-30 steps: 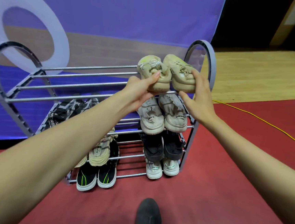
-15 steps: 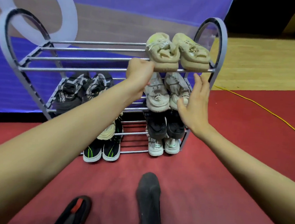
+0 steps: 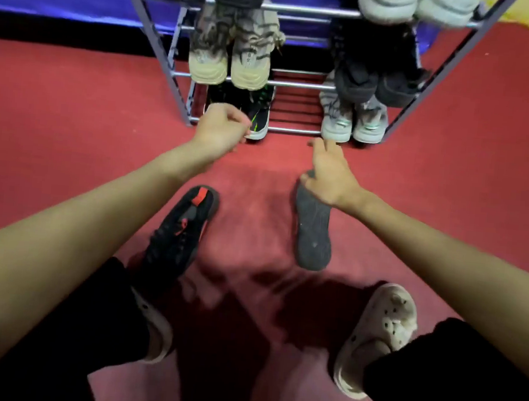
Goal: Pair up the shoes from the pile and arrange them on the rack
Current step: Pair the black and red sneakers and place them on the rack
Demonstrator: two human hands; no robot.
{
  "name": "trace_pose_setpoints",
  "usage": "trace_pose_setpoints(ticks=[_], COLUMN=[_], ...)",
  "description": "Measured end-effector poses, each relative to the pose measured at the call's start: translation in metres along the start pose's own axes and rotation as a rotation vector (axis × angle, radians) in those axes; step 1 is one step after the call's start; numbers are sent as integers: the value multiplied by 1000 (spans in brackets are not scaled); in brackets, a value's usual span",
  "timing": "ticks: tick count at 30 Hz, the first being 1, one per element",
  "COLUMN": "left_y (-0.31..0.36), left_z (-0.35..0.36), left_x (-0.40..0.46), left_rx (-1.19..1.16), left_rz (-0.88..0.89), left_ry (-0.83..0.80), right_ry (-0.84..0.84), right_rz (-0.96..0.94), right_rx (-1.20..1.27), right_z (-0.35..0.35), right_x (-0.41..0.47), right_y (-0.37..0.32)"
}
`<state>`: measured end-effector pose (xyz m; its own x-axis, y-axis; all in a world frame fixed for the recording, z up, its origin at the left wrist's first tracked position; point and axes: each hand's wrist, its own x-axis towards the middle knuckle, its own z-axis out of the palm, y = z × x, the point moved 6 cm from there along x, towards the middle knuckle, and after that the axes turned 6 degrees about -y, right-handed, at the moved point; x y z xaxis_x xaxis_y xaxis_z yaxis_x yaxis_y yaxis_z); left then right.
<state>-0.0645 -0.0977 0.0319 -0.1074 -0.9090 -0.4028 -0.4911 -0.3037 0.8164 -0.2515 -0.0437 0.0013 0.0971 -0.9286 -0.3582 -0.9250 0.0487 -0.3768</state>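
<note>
The 2 black shoes lie on the floor: the shoe with red tab (image 3: 178,234) at 7 o'clock, the overturned shoe (image 3: 313,233) at 5 o'clock. The right hand (image 3: 329,177) touches its heel, grip wide; the left hand (image 3: 220,129) hovers loosely curled, empty. A shallow grip could let the shoe slip. Half a second ago both hands were up at the rack (image 3: 299,85).

The rack (image 3: 161,47) is cut off at the top edge; the left hand (image 3: 220,129) hides one black-green shoe.
</note>
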Motion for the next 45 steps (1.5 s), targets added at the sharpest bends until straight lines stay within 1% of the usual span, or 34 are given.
trace_pose_setpoints(ticks=[2, 3, 6, 8, 10, 12, 14, 18, 21, 23, 25, 27, 29, 32, 33, 34, 36, 38, 40, 42, 43, 45], left_y=[-60, -90, -168, -214, -244, -265, -278, -281, -283, -286, -285, -278, -264, -239, -233, -228, -222, -220, -221, -224, -225, -223], left_z=[-14, -20, -28, -32, -30, -22, -11, 8, 16, 17, 15, 18, 28, 48, 56, 63, 78, 91, 97, 96, 95, 93], left_x=[-2, -5, -21, -29, -37, -40, -38, -26, -18, -13, -7, 1, 7, 7, 5, 3, -3, -7, -9, -10, -11, -13], left_rx=[116, 188, 425, 515, 612, 643, 629, 648, 688, 688, 710, 802, 910, 1059, 1123, 1188, 1304, 1388, 1433, 1392, 1326, 1138], left_rz=[-152, -233, -458, -584, -621, -605, -572, -446, -422, -431, -400, -262, -29, 317, 425, 523, 675, 765, 782, 690, 607, 441], left_ry=[43, 36, -101, -140, -163, -170, -145, -18, 41, 48, 3, -90, -206, -401, -461, -515, -610, -669, -674, -675, -688, -694], right_ry=[-48, -69, -126, -167, -223, -266, -292, -282, -250, -226, -204, -192, -165, -109, -116, -149, -275, -371, -372, -316, -261, -47], right_rz=[16, 25, 63, 82, 92, 78, 57, -12, -74, -96, -107, -104, -63, 80, 125, 154, 188, 217, 222, 218, 225, 228], right_rx=[7, 11, 41, 60, 64, 60, 53, 37, 45, 94, 154, 195, 241, 337, 348, 370, 485, 575, 511, 461, 473, 450], right_z=[28, 41, 79, 106, 134, 157, 173, 186, 185, 184, 185, 189, 192, 198, 201, 206, 218, 229, 234, 231, 226, 209], right_x=[-2, -2, 0, 2, 2, 2, 3, 4, 5, 6, 7, 8, 9, 10, 9, 8, 3, -4, -10, -13, -15, -17], right_y=[-6, -9, -20, -29, -38, -48, -57, -63, -62, -60, -56, -51, -42, -20, -12, -6, 2, 6, 13, 20, 23, 32])
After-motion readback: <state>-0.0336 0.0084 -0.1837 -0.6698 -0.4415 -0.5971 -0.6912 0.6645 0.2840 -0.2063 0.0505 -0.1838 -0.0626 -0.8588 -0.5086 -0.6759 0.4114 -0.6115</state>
